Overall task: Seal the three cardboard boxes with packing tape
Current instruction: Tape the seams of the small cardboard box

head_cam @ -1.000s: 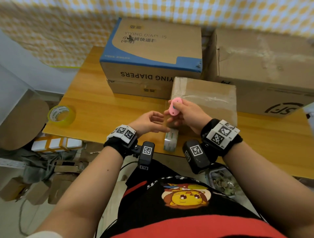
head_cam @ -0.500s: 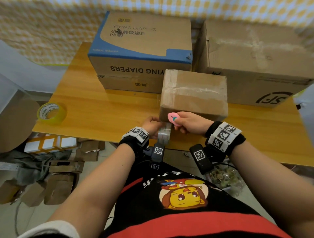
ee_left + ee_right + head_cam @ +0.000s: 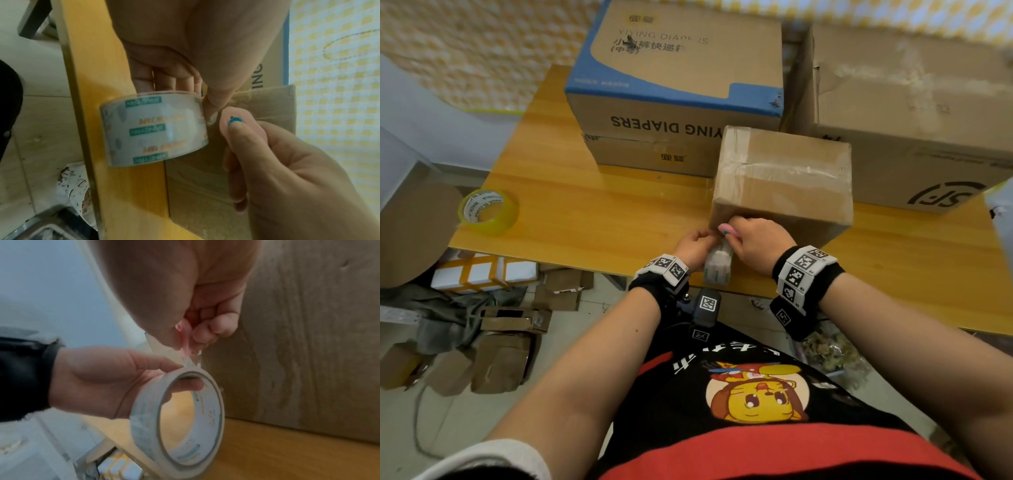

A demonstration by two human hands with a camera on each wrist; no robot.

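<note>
Head view: a small box (image 3: pixel 782 178) sits on the wooden table (image 3: pixel 585 212) near the front edge, with clear tape already running across its top. At its near lower corner, toward 7 o'clock, the left hand (image 3: pixel 693 245) grips a roll of tape (image 3: pixel 718 269) held on edge, while the right hand (image 3: pixel 755 241) pinches a small pink cutter (image 3: pixel 726 229) against the box front. Behind, at 11 o'clock, stands a blue-trimmed box (image 3: pixel 674 68) printed "DIAPERS" (upside down from here), stacked on a flatter carton. At 2 o'clock stands a large brown box (image 3: pixel 914 113) with a black round logo on its side. A yellow tape roll (image 3: pixel 488 212) lies at the table's left edge, at 9 o'clock.

Left wrist view: the left hand (image 3: pixel 185 48) has fingers curled through the tape roll's (image 3: pixel 154 128) core and the thumb pressing the band at the roll's edge. The roll carries teal label patches and orange lettering, too blurred to read. The right hand (image 3: pixel 287 170) clenches the pink cutter (image 3: pixel 236 123), thumb on top, its tip at the stretch of tape against the small box (image 3: pixel 205 186).

Right wrist view: the right hand (image 3: pixel 205 305) holds the cutter (image 3: pixel 184 340) tightly, pointing down at the frayed tape end. The left hand (image 3: pixel 102 382) grasps the roll (image 3: pixel 179 418) (one finger shows inside the ring), just beside the box wall (image 3: pixel 308 337).
</note>
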